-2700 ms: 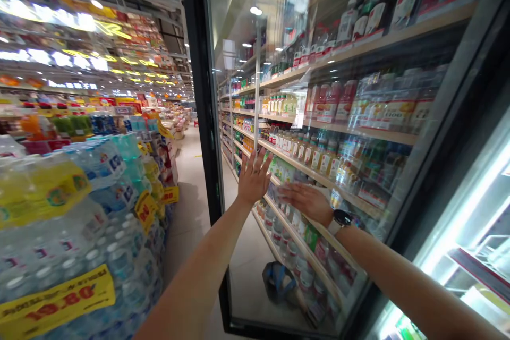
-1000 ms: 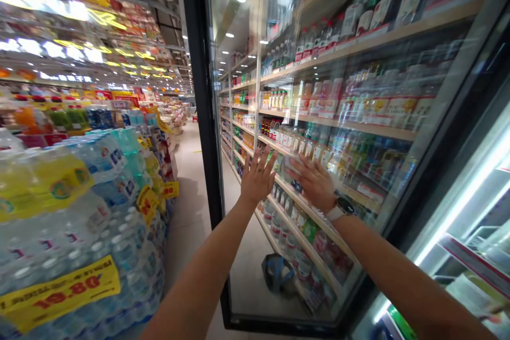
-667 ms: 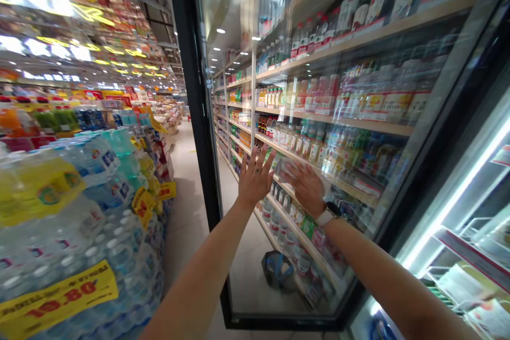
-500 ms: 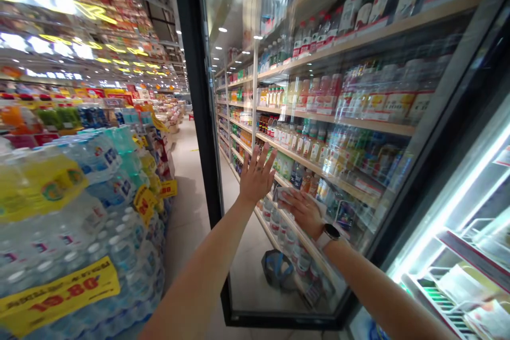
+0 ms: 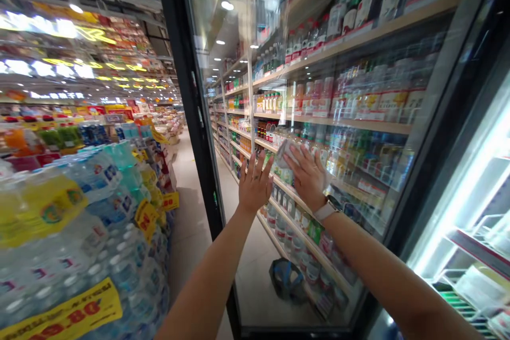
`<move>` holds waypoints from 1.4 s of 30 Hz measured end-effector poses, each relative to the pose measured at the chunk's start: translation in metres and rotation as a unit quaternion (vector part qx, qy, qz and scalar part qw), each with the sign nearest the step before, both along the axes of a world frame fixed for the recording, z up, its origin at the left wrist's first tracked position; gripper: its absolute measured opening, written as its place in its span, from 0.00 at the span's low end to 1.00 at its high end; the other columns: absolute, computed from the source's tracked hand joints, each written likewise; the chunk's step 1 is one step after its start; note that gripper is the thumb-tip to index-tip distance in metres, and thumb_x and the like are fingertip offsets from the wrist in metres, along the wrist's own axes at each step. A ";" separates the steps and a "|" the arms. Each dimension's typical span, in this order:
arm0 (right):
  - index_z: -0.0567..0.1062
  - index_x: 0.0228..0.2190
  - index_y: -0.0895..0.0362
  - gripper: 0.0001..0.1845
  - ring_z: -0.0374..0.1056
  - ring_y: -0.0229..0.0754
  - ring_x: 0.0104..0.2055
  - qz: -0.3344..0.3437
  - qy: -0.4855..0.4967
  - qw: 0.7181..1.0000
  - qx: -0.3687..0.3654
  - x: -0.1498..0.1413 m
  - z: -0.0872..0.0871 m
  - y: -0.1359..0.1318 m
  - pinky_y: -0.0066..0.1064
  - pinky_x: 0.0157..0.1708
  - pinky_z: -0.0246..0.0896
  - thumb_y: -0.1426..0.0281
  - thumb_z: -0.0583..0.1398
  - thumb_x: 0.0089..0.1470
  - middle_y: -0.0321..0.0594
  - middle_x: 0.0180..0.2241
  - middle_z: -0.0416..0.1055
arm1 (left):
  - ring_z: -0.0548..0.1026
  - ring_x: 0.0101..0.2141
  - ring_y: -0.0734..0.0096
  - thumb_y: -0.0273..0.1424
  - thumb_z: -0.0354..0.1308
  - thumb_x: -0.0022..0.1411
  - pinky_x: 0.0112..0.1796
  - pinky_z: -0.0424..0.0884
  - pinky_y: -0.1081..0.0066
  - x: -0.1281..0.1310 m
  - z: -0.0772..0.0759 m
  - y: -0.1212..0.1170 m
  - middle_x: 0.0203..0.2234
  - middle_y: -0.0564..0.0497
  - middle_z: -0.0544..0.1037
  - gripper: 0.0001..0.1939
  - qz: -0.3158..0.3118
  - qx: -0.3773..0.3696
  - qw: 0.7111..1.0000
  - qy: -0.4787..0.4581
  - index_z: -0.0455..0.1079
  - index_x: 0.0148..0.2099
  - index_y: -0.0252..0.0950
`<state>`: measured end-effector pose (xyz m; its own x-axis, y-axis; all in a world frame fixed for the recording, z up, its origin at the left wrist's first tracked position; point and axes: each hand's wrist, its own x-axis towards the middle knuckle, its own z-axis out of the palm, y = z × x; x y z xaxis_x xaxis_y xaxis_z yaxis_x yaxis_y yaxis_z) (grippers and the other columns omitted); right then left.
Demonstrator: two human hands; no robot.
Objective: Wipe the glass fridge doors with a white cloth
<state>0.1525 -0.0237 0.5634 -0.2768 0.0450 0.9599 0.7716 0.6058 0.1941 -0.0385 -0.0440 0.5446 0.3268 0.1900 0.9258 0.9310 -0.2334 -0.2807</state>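
An open glass refrigerator door (image 5: 180, 90) with a black frame stands in front of me. My left hand (image 5: 254, 185) lies flat on the glass, fingers spread, holding nothing. My right hand (image 5: 309, 176), with a watch (image 5: 324, 211) on its wrist, presses a small pale cloth (image 5: 283, 152) against the glass just right of the left hand and a little higher. Shelves of bottled drinks (image 5: 358, 101) show in and through the glass.
Wrapped packs of bottled water (image 5: 79, 212) with yellow price signs (image 5: 67, 313) are stacked at the left. A tiled aisle (image 5: 191, 207) runs ahead between them and the door. The lit refrigerator interior with wire racks (image 5: 470, 271) is at the right. A dark blue basket (image 5: 289, 279) shows low in the glass.
My right hand swept the cloth over the glass, down and then back up to a higher spot. My left hand stayed flat on nearly the same place.
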 end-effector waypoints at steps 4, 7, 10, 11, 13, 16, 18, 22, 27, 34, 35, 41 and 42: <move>0.65 0.60 0.48 0.31 0.51 0.43 0.68 0.000 0.013 1.000 0.003 -0.016 -0.055 -0.007 0.47 0.69 0.42 0.81 0.49 0.60 0.39 0.59 0.68 | 0.41 0.68 0.58 0.33 0.48 0.69 0.67 0.42 0.51 0.000 0.000 -0.003 0.68 0.47 0.50 0.35 0.010 0.005 1.000 0.003 0.39 0.72 0.40; 0.61 0.63 0.48 0.34 0.50 0.46 0.68 -0.012 0.056 0.998 -0.033 -0.031 -0.110 -0.018 0.50 0.69 0.41 0.81 0.49 0.59 0.41 0.61 0.65 | 0.42 0.68 0.57 0.33 0.49 0.68 0.66 0.43 0.51 0.000 -0.001 -0.003 0.68 0.46 0.50 0.35 0.008 0.005 1.000 -0.001 0.39 0.72 0.41; 0.54 0.66 0.50 0.37 0.45 0.50 0.70 -0.020 0.090 0.993 -0.080 -0.046 -0.152 -0.030 0.54 0.68 0.42 0.81 0.48 0.58 0.43 0.65 0.59 | 0.42 0.68 0.57 0.33 0.49 0.68 0.66 0.44 0.51 0.000 -0.001 -0.003 0.68 0.47 0.50 0.35 0.001 0.007 1.000 -0.008 0.38 0.72 0.42; 0.52 0.67 0.50 0.38 0.43 0.50 0.71 -0.023 0.097 0.991 -0.093 -0.050 -0.159 -0.033 0.54 0.68 0.44 0.82 0.48 0.57 0.44 0.65 0.57 | 0.42 0.68 0.57 0.33 0.49 0.68 0.67 0.44 0.51 0.000 -0.001 -0.003 0.68 0.47 0.50 0.35 -0.001 0.008 1.000 -0.008 0.39 0.72 0.42; 0.50 0.67 0.51 0.39 0.41 0.50 0.71 -0.031 0.103 0.988 -0.107 -0.055 -0.158 -0.035 0.53 0.67 0.45 0.82 0.47 0.57 0.44 0.66 0.55 | 0.43 0.68 0.57 0.34 0.49 0.68 0.66 0.44 0.51 0.000 -0.001 -0.003 0.68 0.47 0.50 0.34 -0.001 0.010 1.000 -0.009 0.40 0.72 0.42; 0.48 0.68 0.51 0.38 0.41 0.48 0.71 -0.043 0.109 0.987 -0.107 -0.056 -0.114 -0.028 0.51 0.68 0.44 0.82 0.47 0.59 0.43 0.67 0.54 | 0.44 0.68 0.58 0.35 0.48 0.69 0.66 0.45 0.50 0.000 0.000 -0.002 0.68 0.46 0.50 0.33 0.001 0.020 1.000 -0.008 0.42 0.71 0.41; 0.47 0.68 0.51 0.37 0.40 0.47 0.71 -0.047 0.139 0.983 -0.107 -0.052 -0.068 -0.022 0.50 0.68 0.42 0.80 0.46 0.60 0.43 0.68 0.52 | 0.43 0.68 0.58 0.35 0.48 0.69 0.66 0.45 0.50 0.000 0.001 0.000 0.68 0.46 0.51 0.32 -0.002 0.027 1.000 -0.004 0.42 0.71 0.40; 0.47 0.68 0.53 0.34 0.34 0.47 0.72 -0.045 0.201 0.973 -0.104 -0.047 0.003 -0.013 0.55 0.68 0.37 0.78 0.45 0.62 0.43 0.69 0.47 | 0.42 0.68 0.58 0.35 0.48 0.69 0.66 0.45 0.50 -0.001 0.000 0.001 0.67 0.44 0.53 0.32 -0.007 0.031 0.999 -0.001 0.44 0.71 0.39; 0.55 0.65 0.49 0.32 0.40 0.45 0.71 -0.034 0.187 0.977 -0.095 -0.057 -0.036 -0.016 0.50 0.68 0.39 0.78 0.48 0.62 0.39 0.67 0.53 | 0.44 0.68 0.56 0.36 0.49 0.69 0.66 0.44 0.49 -0.003 -0.001 0.002 0.67 0.43 0.54 0.31 -0.008 0.007 1.000 -0.011 0.47 0.70 0.40; 0.50 0.67 0.48 0.38 0.41 0.48 0.71 -0.050 0.191 0.967 -0.160 -0.087 -0.184 -0.040 0.52 0.66 0.48 0.83 0.47 0.59 0.42 0.67 0.54 | 0.45 0.68 0.57 0.36 0.48 0.69 0.66 0.44 0.49 -0.004 -0.001 0.003 0.67 0.44 0.54 0.30 -0.007 0.014 1.000 -0.012 0.48 0.70 0.40; 0.50 0.67 0.48 0.39 0.42 0.49 0.71 -0.051 0.189 0.966 -0.167 -0.090 -0.196 -0.042 0.53 0.65 0.50 0.84 0.46 0.59 0.42 0.67 0.53 | 0.45 0.68 0.56 0.36 0.48 0.69 0.66 0.44 0.49 -0.004 -0.001 0.003 0.67 0.44 0.53 0.30 -0.006 0.007 1.000 -0.014 0.48 0.70 0.40; 0.51 0.67 0.50 0.38 0.43 0.47 0.71 -0.042 0.163 0.978 -0.120 -0.073 -0.160 -0.023 0.51 0.67 0.45 0.84 0.47 0.58 0.42 0.66 0.56 | 0.45 0.68 0.57 0.35 0.48 0.69 0.66 0.44 0.49 -0.003 -0.001 0.004 0.67 0.43 0.54 0.31 -0.009 0.012 1.000 -0.014 0.47 0.70 0.40; 0.51 0.67 0.50 0.38 0.42 0.46 0.71 -0.037 0.159 0.981 -0.108 -0.066 -0.140 -0.017 0.51 0.68 0.43 0.83 0.47 0.58 0.42 0.66 0.56 | 0.45 0.68 0.57 0.35 0.49 0.69 0.66 0.44 0.50 -0.003 -0.001 0.004 0.67 0.43 0.54 0.31 -0.008 0.015 1.000 -0.012 0.47 0.70 0.40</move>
